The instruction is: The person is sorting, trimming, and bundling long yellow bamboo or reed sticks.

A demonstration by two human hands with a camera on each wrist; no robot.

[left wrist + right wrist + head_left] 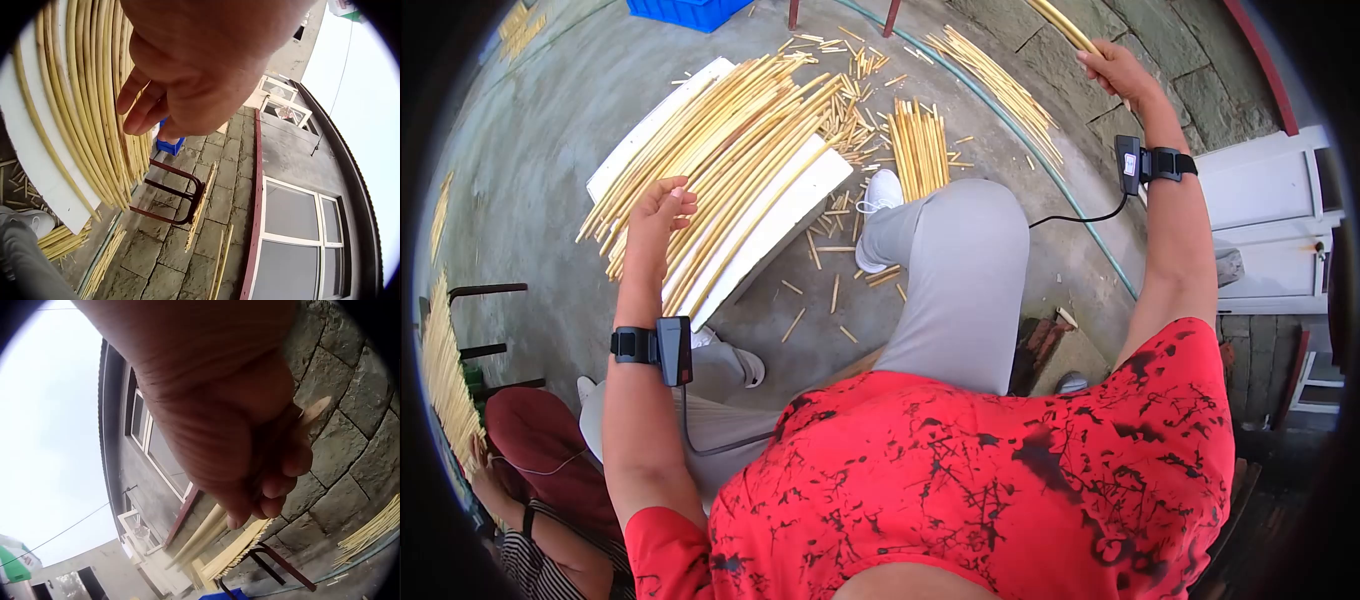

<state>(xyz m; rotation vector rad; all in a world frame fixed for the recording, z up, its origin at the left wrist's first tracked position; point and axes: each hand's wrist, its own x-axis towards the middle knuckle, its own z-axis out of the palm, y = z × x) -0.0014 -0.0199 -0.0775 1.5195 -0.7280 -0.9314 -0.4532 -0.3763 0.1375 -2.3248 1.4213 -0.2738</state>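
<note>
My right hand [1122, 76] is raised out to the right and grips a couple of long pale peeled sticks [1064, 24]. In the right wrist view the curled fingers [278, 487] wrap round the sticks [199, 536], and one cut end [317, 410] pokes out behind the hand. My left hand [662, 208] hovers over a layer of long sticks [730, 130] on a white board [832, 172]. Its fingers [145, 106] are loosely bent, with nothing seen in them. The left palm [212, 94] faces its wrist camera beside these sticks.
Short cut pieces [855, 130] litter the ground round a stacked bundle [917, 145] by my shoe. More long sticks [1000, 90] lie beside a green hose [1040, 160]. A blue crate [685, 12] and a dark-red metal stand [181, 194] are farther off. Another person [550, 460] sits at left.
</note>
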